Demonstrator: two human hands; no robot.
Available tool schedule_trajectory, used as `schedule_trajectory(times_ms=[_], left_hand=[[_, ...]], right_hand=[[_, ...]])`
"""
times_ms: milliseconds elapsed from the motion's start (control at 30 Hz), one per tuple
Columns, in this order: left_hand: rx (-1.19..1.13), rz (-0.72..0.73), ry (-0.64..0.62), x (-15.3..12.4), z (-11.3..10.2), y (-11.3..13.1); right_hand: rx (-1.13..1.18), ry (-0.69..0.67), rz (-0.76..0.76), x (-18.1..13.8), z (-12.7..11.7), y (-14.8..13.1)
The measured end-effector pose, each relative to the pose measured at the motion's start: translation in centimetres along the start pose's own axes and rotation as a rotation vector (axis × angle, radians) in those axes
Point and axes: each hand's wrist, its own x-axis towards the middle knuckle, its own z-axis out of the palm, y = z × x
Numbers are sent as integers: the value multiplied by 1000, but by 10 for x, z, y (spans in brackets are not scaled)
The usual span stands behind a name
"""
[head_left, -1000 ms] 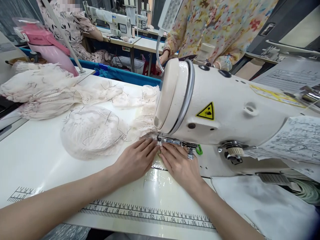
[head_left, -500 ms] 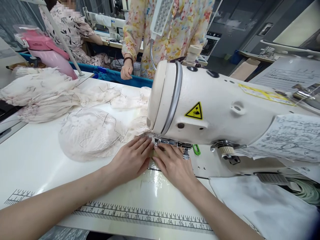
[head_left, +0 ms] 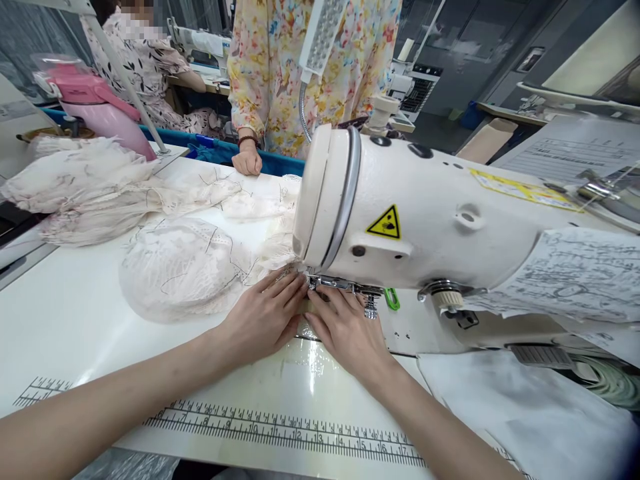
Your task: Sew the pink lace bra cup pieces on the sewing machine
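My left hand (head_left: 264, 312) rests palm down beside the needle area of a white sewing machine (head_left: 425, 193), its fingers stretched out on the edge of a pale lace fabric (head_left: 185, 267). My right hand (head_left: 347, 330) lies opposite, fingers extended under the metal attachment (head_left: 345, 285) near the presser foot. Both thumbs point toward each other in front of the needle. What lies directly beneath my fingertips is mostly hidden. The sheer lace, with dark loose threads on it, spreads leftward from my left hand across the white table (head_left: 75, 327).
A ruler strip (head_left: 295, 433) runs along the table's front. Bunched fabric (head_left: 80, 180) and a pink bottle (head_left: 100, 113) stand at the left. White cloth (head_left: 520, 407) lies at the right. Across the table stands a person in a floral top (head_left: 305, 73); another sits behind.
The person opposite has shifted left and lowered a hand, now closed, onto the table's far edge. My own hands and the lace look nearly unchanged.
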Motion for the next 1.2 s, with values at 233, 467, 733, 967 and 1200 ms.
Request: schedule_trajectory(times_ms=[233, 467, 733, 967, 1200], left_hand=[[33, -13, -31, 1, -2, 0], [53, -34, -69, 3, -2, 1], [61, -101, -96, 0, 0, 4], [251, -114, -7, -7, -22, -5], [361, -523, -139, -41, -59, -43]], right_hand=[[27, 31, -21, 0, -1, 0], [44, 65, -15, -3, -3, 1], [84, 132, -61, 1, -10, 4], [164, 216, -117, 1, -10, 10], [143, 273, -138, 3, -16, 7]])
